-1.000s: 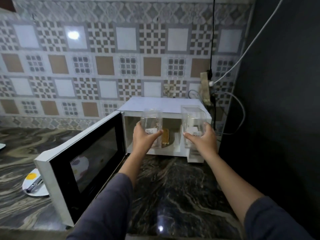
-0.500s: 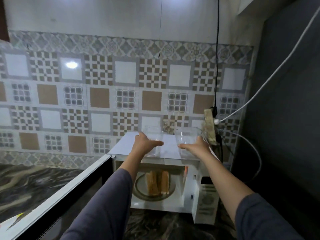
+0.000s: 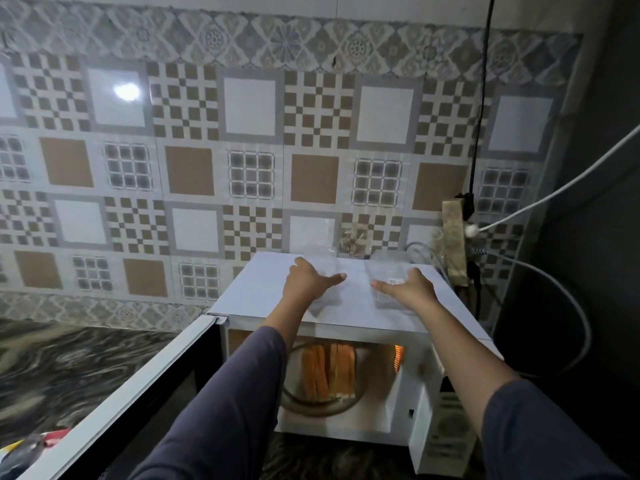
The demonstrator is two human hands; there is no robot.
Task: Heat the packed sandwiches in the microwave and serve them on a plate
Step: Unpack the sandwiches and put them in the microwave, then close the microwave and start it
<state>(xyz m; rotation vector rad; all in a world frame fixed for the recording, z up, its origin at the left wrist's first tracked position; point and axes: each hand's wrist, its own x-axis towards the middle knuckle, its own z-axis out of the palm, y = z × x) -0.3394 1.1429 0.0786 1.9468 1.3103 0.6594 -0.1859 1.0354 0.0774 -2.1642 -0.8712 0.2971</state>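
Observation:
The white microwave (image 3: 258,292) stands open, its door (image 3: 138,396) swung out to the left. Inside, lit orange, two toasted sandwiches (image 3: 327,372) stand side by side on the glass turntable (image 3: 294,398). Two empty clear plastic sandwich packs lie on the microwave's top. My left hand (image 3: 308,282) rests palm down on the left pack (image 3: 323,259), thumb stretched across it. My right hand (image 3: 412,289) grips the right pack (image 3: 386,271), which carries a small white label. Both forearms reach over the open cavity.
A power strip (image 3: 453,244) hangs on the tiled wall right of the microwave, with a black cable, a white cable (image 3: 554,192) and a looping grey cord. A dark wall closes the right side. Marble counter (image 3: 69,358) lies left; a plate edge (image 3: 17,452) shows bottom left.
Both hands lifted the clear packs from in front of the open cavity up onto the microwave's top and laid them flat. The view came closer to the microwave.

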